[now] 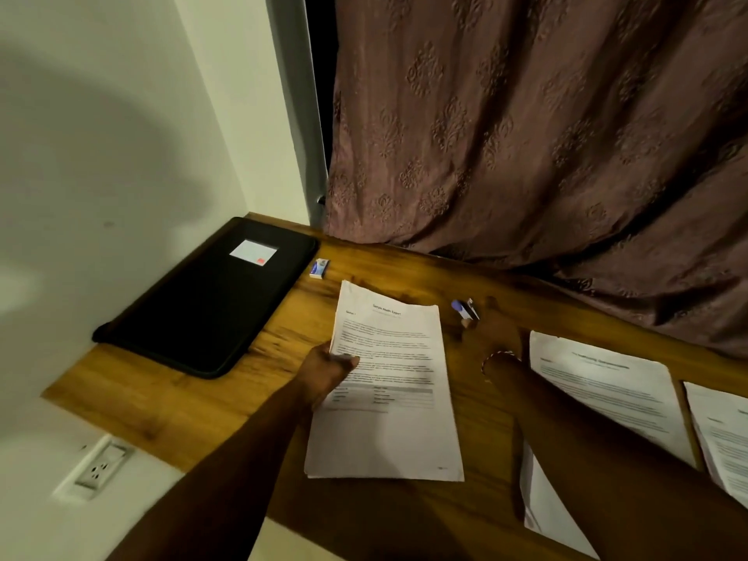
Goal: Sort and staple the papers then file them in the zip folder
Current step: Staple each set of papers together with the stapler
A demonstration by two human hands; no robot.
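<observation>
A stack of printed papers (392, 382) lies in the middle of the wooden desk (194, 406). My left hand (328, 374) pinches its left edge, thumb on top. My right hand (491, 330) is just right of the stack's top corner, closed around a small blue and silver stapler (464, 309) that sticks out from my fingers. The black zip folder (202, 305) lies shut at the desk's far left corner, against the wall. More printed sheets (603, 386) lie to the right, partly under my right forearm.
A small staple box (319, 268) sits between the zip folder and the stack. A brown patterned curtain (546, 147) hangs over the desk's back edge. Another sheet (724, 435) lies at the far right. A wall socket (97, 467) is below the desk's left edge.
</observation>
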